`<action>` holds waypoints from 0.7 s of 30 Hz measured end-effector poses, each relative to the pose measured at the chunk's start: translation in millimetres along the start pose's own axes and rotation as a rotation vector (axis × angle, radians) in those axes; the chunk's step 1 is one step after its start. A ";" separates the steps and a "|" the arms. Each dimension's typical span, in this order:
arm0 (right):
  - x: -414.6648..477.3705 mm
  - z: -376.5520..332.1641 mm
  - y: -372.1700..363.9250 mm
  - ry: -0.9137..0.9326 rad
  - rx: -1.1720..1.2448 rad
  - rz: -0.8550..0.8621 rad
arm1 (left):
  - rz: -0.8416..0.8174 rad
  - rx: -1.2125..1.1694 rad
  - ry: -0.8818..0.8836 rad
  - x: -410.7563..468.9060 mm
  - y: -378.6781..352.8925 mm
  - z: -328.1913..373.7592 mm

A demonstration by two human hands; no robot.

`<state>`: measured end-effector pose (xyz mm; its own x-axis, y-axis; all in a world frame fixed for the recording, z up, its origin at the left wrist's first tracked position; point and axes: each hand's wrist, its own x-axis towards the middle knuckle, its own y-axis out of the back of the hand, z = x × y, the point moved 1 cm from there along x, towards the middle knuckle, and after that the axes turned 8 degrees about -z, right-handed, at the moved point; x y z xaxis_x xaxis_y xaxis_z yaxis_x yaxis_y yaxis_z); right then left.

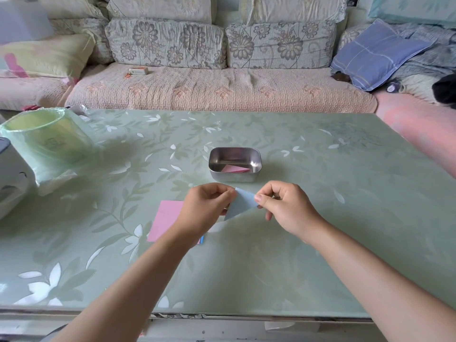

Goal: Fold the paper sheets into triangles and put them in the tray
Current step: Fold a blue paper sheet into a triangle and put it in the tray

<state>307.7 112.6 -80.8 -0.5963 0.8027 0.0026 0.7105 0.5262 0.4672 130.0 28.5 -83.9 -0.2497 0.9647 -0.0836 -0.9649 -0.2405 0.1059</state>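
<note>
Table (320, 193): it carries everything. You work at the middle, on the near side of the tray.
Pink sheets (165, 220): these lie flat, unfolded, partly under your left wrist. A blue edge peeks out at their near corner, so more paper seems to wait there.
Tray (234, 148): the metal tray sits straight ahead of your hands, just beyond them, with its long side running left to right.
Left hand (207, 206): your fingers are curled and pinch the left side of the blue sheet near its top corner.
Right hand (283, 206): your thumb and forefinger pinch the sheet's right corner, and the other fingers are loosely bent behind.
Blue sheet (243, 202): it is held between both hands and looks lifted off the table. It already reads as a triangle, with its long edge slanting from your right thumb down toward your left wrist. I cannot tell whether the crease is pressed flat.
Pink triangle (234, 168): one folded piece lies in the tray's near half, leaving bare metal behind it.
Relation that matters: the tray's middle lines up with the gap between your hands, so neither hand is clearly nearer. The likely drop is a short forward reach, ideally with the long edge turned along the tray's length.
Progress: I judge it early, with one triangle in, one in hand and the stack to go.
</note>
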 end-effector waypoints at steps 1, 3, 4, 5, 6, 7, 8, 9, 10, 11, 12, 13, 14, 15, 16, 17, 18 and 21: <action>0.1 -0.1 0.2 0.000 0.017 0.007 | 0.021 -0.016 0.006 0.2 -1.2 -0.5; -0.2 1.5 -0.5 -0.010 0.019 -0.008 | 0.043 0.012 0.011 0.2 -2.0 -2.1; -0.3 2.7 -1.2 -0.023 0.001 -0.024 | 0.053 0.049 0.007 0.5 -1.9 -3.3; -0.4 3.8 -2.0 -0.034 -0.021 -0.039 | 0.068 0.105 -0.003 0.6 -1.6 -4.2; -0.4 4.6 -3.2 -0.036 -0.039 -0.047 | 0.079 0.174 -0.019 0.2 -1.6 -4.5; -0.4 4.9 -4.3 -0.027 -0.043 -0.046 | 0.074 0.242 -0.040 -0.7 -2.2 -4.2; -0.5 4.6 -5.3 -0.009 -0.031 -0.041 | 0.054 0.294 -0.061 -1.8 -3.6 -4.0; -0.5 3.8 -6.2 0.015 -0.014 -0.034 | 0.031 0.333 -0.082 -2.7 -5.3 -4.0; -0.6 2.6 -6.9 0.044 -0.007 -0.025 | 0.015 0.364 -0.103 -3.7 -7.1 -4.1; -0.9 1.6 -7.6 0.074 -0.016 -0.016 | 0.008 0.388 -0.122 -4.7 -8.9 -4.1; -1.2 0.7 -8.1 0.098 -0.034 -0.008 | 0.010 0.401 -0.137 -5.4 -10.7 -3.8; -1.5 -0.2 -8.5 0.114 -0.051 -0.002 | 0.015 0.408 -0.146 -5.7 -12.1 -3.7; -1.7 -0.9 -9.0 0.124 -0.065 0.001 | 0.019 0.416 -0.154 -5.9 -13.2 -3.4; -1.8 -1.2 -9.7 0.131 -0.079 0.002 | 0.021 0.427 -0.162 -6.0 -13.7 -3.3; -1.8 -1.4 -10.6 0.138 -0.094 -0.001 | 0.019 0.436 -0.170 -6.1 -14.0 -3.3; -1.7 -1.1 -11.6 0.140 -0.104 -0.005 | 0.014 0.442 -0.175 -6.3 -13.9 -3.4; -1.5 -0.6 -12.5 0.134 -0.108 -0.010 | 0.008 0.443 -0.177 -6.5 -13.8 -3.5; 0.2 0.7 -13.0 0.104 -0.084 -0.005 | -0.016 0.488 -0.200 -6.3 -12.0 -2.2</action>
<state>298.6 106.1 -87.5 -0.6382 0.7647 0.0893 0.6761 0.5012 0.5400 143.0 25.1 -86.9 -0.1691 0.9808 0.0967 -0.8061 -0.1941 0.5591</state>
